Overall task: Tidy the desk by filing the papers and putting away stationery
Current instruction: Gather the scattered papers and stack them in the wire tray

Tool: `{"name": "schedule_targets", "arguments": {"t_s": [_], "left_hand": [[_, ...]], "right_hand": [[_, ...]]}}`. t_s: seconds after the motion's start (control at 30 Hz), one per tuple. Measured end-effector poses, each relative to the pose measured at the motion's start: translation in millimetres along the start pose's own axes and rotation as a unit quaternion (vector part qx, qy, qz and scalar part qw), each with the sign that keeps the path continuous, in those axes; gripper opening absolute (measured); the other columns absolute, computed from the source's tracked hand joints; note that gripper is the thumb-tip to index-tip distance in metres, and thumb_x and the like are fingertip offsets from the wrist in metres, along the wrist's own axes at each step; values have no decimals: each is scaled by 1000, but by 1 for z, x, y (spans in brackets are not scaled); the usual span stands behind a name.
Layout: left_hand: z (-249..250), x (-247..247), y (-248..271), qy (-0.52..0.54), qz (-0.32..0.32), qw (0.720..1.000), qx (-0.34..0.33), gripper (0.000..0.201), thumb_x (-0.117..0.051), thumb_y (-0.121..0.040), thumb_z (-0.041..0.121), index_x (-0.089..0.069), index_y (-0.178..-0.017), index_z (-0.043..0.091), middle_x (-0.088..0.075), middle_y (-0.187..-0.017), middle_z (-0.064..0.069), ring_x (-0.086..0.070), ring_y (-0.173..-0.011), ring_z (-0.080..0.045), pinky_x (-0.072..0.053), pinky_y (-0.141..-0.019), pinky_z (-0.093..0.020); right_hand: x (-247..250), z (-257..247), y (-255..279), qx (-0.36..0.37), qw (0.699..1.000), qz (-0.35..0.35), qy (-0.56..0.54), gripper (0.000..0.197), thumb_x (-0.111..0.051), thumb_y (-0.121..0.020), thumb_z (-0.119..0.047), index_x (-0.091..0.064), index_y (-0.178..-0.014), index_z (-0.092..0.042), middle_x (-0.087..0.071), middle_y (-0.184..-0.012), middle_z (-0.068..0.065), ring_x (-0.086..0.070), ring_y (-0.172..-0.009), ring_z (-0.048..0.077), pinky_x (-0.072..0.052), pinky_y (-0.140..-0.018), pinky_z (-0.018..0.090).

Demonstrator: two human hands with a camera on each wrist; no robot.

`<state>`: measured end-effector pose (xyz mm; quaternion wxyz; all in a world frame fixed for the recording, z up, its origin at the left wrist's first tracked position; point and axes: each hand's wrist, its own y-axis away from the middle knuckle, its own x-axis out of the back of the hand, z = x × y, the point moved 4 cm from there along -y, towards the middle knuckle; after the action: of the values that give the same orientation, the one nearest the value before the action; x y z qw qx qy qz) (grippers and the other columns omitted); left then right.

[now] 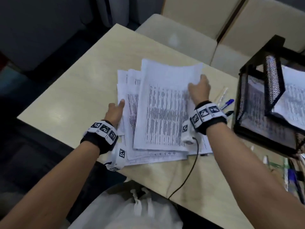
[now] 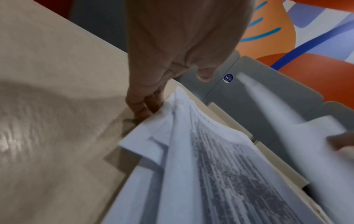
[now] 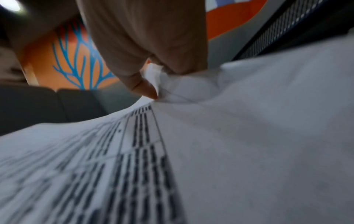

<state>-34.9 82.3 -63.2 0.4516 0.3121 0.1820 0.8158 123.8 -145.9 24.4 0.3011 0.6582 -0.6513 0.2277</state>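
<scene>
A loose pile of printed papers (image 1: 130, 103) lies in the middle of the pale table (image 1: 74, 96). My right hand (image 1: 197, 81) pinches the far right corner of the top sheaf of papers (image 1: 165, 104) and curls it up off the pile; the right wrist view shows the thumb and fingers of the right hand (image 3: 153, 78) crumpling that corner. With straight fingers, my left hand (image 1: 118, 104) rests against the pile's left edge, its fingertips (image 2: 143, 106) touching the sheets at table level. Two blue pens (image 1: 228, 103) lie just right of my right wrist.
A black mesh file tray (image 1: 272, 76) holding papers stands at the table's right edge, with more stationery (image 1: 288, 171) below it. A black cable (image 1: 186, 176) runs from my right wrist over the front edge. Cream chairs (image 1: 173, 35) stand behind the table. A white bag (image 1: 132, 210) sits near me.
</scene>
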Motion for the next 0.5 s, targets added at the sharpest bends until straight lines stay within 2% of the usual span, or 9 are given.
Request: {"name": "schedule_targets", "arguments": {"t_s": [0.07,0.1,0.17,0.2,0.3,0.4,0.5], "left_hand": [[-1,-2,2,-1,-23,999,33,87,-32,-92,58,-35,-130,-20,-38,-134,-42,-50,-106,-53,-43,-91,-48],[-4,-4,4,-10,-29,999,42,92,-35,-88,62,-35,-130,-20,-36,-134,-42,-48,-109,-57,-43,-93,-53],[-7,-11,8,-42,-35,996,64,103,-48,-74,71,-36,-134,-11,-35,-141,-35,-42,-123,-52,-40,-99,-57],[-9,-14,9,-53,-28,996,68,103,-54,-70,70,-34,-137,-6,-31,-145,-29,-39,-128,-48,-40,-102,-56],[-5,-27,11,-129,9,990,50,85,-56,-83,52,-22,-141,-1,-21,-146,-19,-29,-134,-38,-33,-110,-48],[8,-45,13,-154,5,987,49,80,-55,-86,47,-21,-140,-1,-19,-144,-18,-24,-136,-36,-28,-110,-45],[22,-62,13,-177,-1,983,52,76,-55,-86,44,-26,-138,-4,-19,-143,-18,-22,-135,-36,-29,-108,-42]], "right_hand": [[-24,18,0,-26,997,-56,42,44,-46,-87,-5,-38,-130,0,-49,-131,22,-48,-120,35,-40,-91,33],[-30,25,-2,-35,996,-70,46,44,-49,-86,-7,-38,-128,0,-49,-130,23,-48,-120,35,-40,-93,35],[-31,42,-7,-72,993,-65,69,50,-58,-83,-16,-39,-127,-2,-46,-135,20,-41,-128,34,-36,-103,43],[-26,52,-9,-102,988,-52,102,56,-60,-82,-21,-38,-129,-2,-41,-139,18,-34,-132,34,-32,-107,47],[-11,79,-9,-172,969,-44,169,65,-63,-81,-30,-35,-132,1,-36,-142,20,-26,-135,36,-27,-110,49],[-18,93,-4,-171,969,-90,156,68,-58,-84,-42,-38,-131,3,-41,-139,22,-34,-132,38,-28,-109,51],[-35,84,8,-136,968,-148,154,68,-47,-88,-51,-40,-132,1,-42,-140,22,-36,-131,37,-30,-109,50]]}}
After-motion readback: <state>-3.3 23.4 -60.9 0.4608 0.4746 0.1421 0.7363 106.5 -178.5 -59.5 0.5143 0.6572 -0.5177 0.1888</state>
